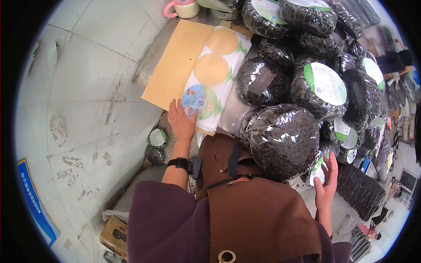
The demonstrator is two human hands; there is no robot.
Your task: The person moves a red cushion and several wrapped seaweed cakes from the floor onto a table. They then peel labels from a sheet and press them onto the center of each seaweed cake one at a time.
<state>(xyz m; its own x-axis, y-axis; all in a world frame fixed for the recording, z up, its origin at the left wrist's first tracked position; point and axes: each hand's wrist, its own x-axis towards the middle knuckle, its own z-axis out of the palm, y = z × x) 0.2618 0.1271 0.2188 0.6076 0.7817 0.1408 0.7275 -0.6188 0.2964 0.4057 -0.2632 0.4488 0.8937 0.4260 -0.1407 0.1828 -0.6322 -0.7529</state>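
My left hand point(182, 120) rests with fingers spread at the lower edge of a printed white plastic sheet point(225, 83) with round label designs. The sheet lies partly over a tan board point(173, 65). My right hand point(325, 184) is raised with its thumb apart from its fingers. A round green-and-white label point(319, 170) shows right at its fingertips, overlapped by them in this view. Between my hands and in front of my apron sits a large bundle of dark dried seaweed point(283, 142) in clear wrap, with no label showing on its visible side.
Wrapped seaweed rounds, several with green-and-white labels point(325, 83), are heaped at the right. A dark rolled stack point(360, 190) stands beyond my right hand. Tape rolls point(186, 8) sit at the table's far end. A cardboard box point(115, 236) is at lower left by the tiled wall.
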